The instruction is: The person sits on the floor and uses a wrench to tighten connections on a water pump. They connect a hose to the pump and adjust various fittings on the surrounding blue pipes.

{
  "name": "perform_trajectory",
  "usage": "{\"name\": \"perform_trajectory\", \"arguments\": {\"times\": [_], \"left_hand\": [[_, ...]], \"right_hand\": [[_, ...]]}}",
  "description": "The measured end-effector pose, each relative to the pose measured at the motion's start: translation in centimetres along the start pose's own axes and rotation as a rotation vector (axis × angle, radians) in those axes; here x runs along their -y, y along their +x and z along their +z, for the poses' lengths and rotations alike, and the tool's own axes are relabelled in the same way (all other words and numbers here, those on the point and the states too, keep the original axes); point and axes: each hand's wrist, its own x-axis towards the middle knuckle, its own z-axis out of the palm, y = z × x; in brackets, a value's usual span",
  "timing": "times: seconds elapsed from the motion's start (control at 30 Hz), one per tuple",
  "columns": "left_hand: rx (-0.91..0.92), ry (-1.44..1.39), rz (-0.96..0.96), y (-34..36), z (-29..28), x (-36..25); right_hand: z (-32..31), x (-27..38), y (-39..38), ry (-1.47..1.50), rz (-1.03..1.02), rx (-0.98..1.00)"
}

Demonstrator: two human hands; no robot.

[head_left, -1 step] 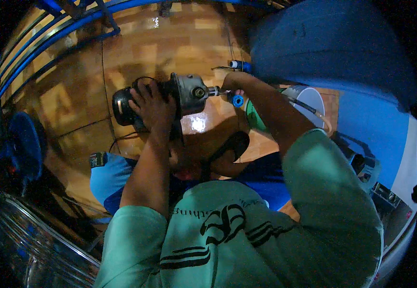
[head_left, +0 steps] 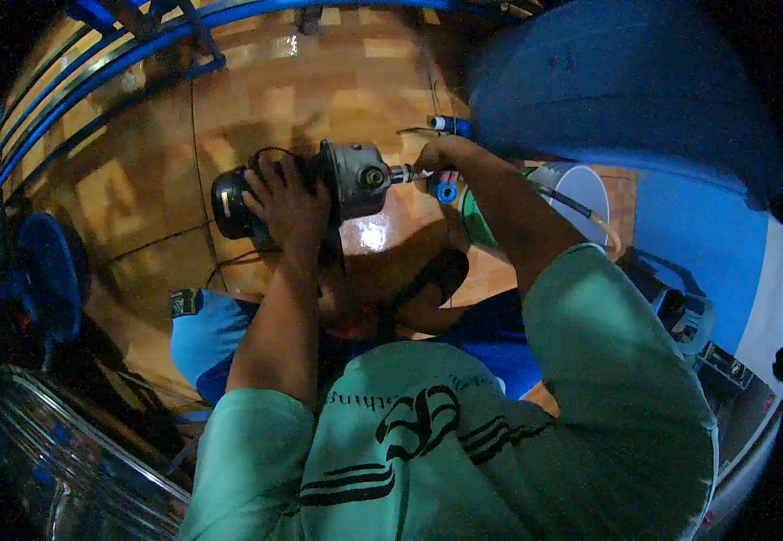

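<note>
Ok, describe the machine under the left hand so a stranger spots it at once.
Over the wood-patterned floor, the left hand lies on a machine. Its left end is black and rounded, its right a silvery metal housing, unlike the smaller blue ring-ended piece by the right hand.

Black-and-silver pump [head_left: 348,178] lying horizontal; blue round fitting [head_left: 441,192] nearby.

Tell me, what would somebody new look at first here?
Probably the black-and-silver motor pump, above the middle of the picture, with the left hand spread over its black end and the right hand by its narrow silver fitting. Next, perhaps the huge, rounded blue barrel-like shape at upper right.
</note>
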Motion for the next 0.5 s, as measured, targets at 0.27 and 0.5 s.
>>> {"name": "perform_trajectory", "arguments": {"times": [0.27,0.5], "left_hand": [[-0.009,0.057,-0.001,0.4,0.7,-0.2],[-0.047,0.083,0.03,0.2,0.9,0.3]], "right_hand": [[2.7,4.5,-2.8,-1.298,-0.188,-0.348],[-1.3,0.7,0.5,-0.414,-0.139,-0.058]]}}
